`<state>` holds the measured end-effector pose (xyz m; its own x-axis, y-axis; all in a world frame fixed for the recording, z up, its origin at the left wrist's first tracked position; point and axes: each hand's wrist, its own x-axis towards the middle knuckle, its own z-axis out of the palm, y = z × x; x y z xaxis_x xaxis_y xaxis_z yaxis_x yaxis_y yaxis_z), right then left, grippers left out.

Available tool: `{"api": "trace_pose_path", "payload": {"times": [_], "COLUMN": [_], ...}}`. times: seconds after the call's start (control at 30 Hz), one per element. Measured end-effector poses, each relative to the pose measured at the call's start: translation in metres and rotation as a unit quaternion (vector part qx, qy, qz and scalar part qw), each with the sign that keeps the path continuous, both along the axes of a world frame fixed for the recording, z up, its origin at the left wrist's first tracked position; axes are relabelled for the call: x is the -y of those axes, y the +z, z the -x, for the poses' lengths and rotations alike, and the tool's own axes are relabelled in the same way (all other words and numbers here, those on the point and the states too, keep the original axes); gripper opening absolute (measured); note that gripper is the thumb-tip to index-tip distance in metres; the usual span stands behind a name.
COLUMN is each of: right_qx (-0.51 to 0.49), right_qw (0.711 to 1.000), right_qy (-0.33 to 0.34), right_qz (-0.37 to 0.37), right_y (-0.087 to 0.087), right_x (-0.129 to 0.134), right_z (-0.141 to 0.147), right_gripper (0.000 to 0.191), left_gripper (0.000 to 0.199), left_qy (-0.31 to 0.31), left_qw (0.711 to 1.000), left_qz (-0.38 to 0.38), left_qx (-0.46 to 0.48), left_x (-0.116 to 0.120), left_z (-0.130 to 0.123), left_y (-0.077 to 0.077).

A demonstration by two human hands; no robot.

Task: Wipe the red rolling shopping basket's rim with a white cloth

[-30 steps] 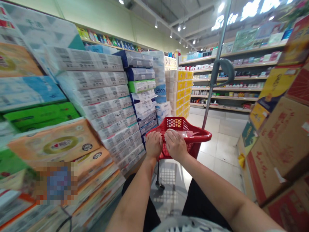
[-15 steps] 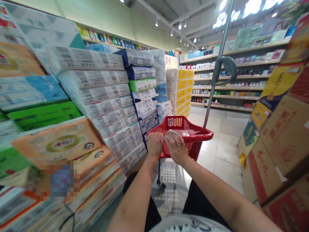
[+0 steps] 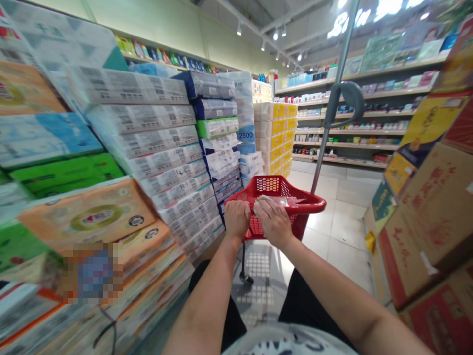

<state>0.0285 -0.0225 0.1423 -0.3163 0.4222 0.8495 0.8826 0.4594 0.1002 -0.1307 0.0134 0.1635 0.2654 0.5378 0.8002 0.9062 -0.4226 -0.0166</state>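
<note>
A red plastic shopping cart [image 3: 312, 203] stands in front of me, with a pink-and-clear package [image 3: 286, 200] inside it. My left hand [image 3: 237, 219] is closed around the cart's near rim at its left end. Just right of it, my right hand [image 3: 272, 221] presses a crumpled whitish cloth or tissue [image 3: 261, 199] against the same rim, its fingers together over it. Most of the cloth is hidden under the fingers. A grey metal pole [image 3: 320, 160] with a grey hook-shaped handle [image 3: 349, 104] rises from the cart's right side.
Stacked tissue packs [image 3: 170, 160] line the left side, with orange packs [image 3: 92, 217] nearest. Cardboard boxes [image 3: 432, 207] are piled on the right. Shelves of small goods [image 3: 369, 116] stand at the back. A tiled floor [image 3: 345, 212] runs between.
My right hand has shifted slightly to the right on the rim, its fingers still over the cloth. My left hand keeps its hold. The surroundings look almost the same.
</note>
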Motion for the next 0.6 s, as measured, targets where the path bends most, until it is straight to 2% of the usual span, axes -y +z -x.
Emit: {"api": "trace_pose_path", "payload": {"times": [0.2,0.3,0.4,0.47,0.6], "right_qx": [-0.011,-0.019,-0.029,-0.017,0.026], "right_qw": [1.0,0.998,0.993,0.995,0.999], "right_qy": [-0.02,-0.043,-0.086,-0.08,-0.022], "right_qz": [-0.002,0.038,0.078,0.059,-0.03], "right_y": [0.014,0.032,0.046,0.041,0.008], "right_x": [0.002,-0.003,-0.007,-0.004,0.007], "right_z": [0.001,0.001,0.001,0.0,-0.006], "right_gripper": [0.038,0.026,0.024,0.027,0.041], "left_gripper": [0.02,0.02,0.021,0.022,0.023], "left_qy": [-0.004,-0.005,-0.007,-0.007,-0.011], "left_qw": [1.0,1.0,1.0,1.0,1.0], "left_qz": [0.0,0.0,-0.004,-0.005,0.0], "left_qx": [0.008,0.008,0.006,0.005,0.007], "left_x": [0.002,0.004,0.006,0.007,0.009], "left_z": [0.0,0.0,0.001,0.002,0.007], "left_y": [0.0,-0.001,-0.001,-0.001,0.0]}}
